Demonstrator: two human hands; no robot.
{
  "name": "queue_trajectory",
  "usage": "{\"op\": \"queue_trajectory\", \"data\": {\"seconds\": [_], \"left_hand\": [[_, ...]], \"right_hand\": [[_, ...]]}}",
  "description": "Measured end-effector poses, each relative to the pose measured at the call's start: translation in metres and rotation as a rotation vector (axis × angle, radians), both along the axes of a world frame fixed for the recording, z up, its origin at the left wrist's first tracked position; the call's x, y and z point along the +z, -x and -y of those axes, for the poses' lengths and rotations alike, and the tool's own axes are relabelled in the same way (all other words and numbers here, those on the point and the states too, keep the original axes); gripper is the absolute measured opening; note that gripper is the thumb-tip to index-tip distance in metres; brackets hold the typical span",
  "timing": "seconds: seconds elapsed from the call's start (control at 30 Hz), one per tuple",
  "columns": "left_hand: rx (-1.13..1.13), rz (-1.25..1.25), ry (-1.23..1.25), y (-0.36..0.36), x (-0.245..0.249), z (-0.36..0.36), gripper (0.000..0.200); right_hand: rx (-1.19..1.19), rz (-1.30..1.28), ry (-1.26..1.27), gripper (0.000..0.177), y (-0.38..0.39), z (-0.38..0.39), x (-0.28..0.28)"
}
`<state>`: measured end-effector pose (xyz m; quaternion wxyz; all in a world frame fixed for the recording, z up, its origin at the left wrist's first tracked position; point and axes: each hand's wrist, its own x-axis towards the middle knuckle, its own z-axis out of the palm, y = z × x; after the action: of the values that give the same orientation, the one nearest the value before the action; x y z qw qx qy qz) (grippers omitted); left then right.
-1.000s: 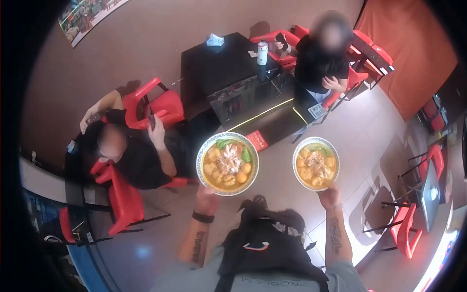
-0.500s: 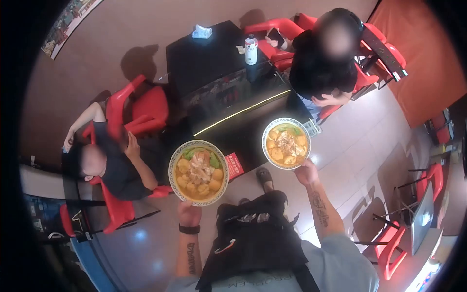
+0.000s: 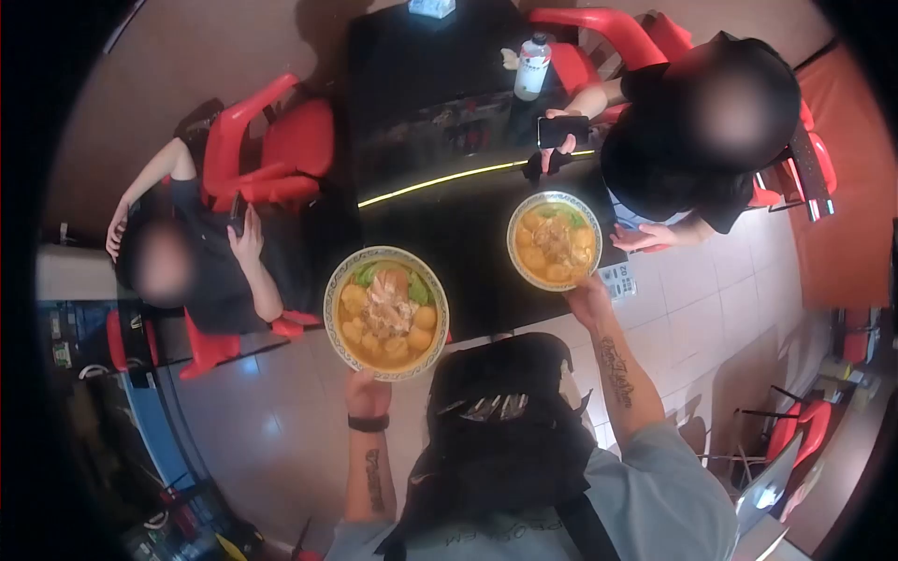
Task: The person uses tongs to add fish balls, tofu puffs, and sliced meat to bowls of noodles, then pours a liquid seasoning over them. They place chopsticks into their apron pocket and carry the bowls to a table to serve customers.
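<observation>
My left hand (image 3: 369,395), with a dark band on the wrist, grips the near edge of a patterned bowl (image 3: 330,313). In it are yellowish soup, round balls, green leaves and shredded topping. Farther forward, my right hand (image 3: 589,301) has hold of the near rim of a second patterned bowl (image 3: 513,241) with similar soup. This bowl overlaps the black table (image 3: 430,243) in view, while the left bowl is at the table's near left corner. The fingers under both bowls are largely hidden.
A seated person (image 3: 210,252) at the left holds a phone. Another person (image 3: 683,159) at the right holds a phone (image 3: 563,130) over the table. A bottle (image 3: 532,67) and tissue pack (image 3: 432,7) stand farther back. Red chairs (image 3: 295,140) surround the table.
I have moved closer to the table, and the right bowl is now over its near right part. The person at right has brought their phone forward over the table.
</observation>
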<state>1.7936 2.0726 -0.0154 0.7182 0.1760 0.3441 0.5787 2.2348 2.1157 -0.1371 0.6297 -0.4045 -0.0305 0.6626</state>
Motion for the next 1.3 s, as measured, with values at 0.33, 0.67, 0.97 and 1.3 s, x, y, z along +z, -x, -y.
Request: {"op": "queue_trajectory", "data": {"seconds": [0.33, 0.67, 0.97, 1.3], "left_hand": [[0.067, 0.012, -0.002, -0.002, -0.021, -0.016, 0.078], [0.175, 0.061, 0.021, 0.023, -0.048, 0.010, 0.070], [0.242, -0.009, -0.027, 0.018, -0.111, -0.004, 0.073], [0.253, -0.069, 0.016, 0.022, -0.153, -0.020, 0.065]], "right_hand": [[-0.015, 0.050, 0.032, 0.064, 0.023, -0.059, 0.016], [0.093, 0.027, -0.112, 0.063, 0.054, -0.050, -0.019], [0.287, -0.072, -0.079, 0.059, 0.056, 0.023, -0.031], [0.488, 0.101, 0.032, 0.071, 0.046, 0.194, -0.019]]}}
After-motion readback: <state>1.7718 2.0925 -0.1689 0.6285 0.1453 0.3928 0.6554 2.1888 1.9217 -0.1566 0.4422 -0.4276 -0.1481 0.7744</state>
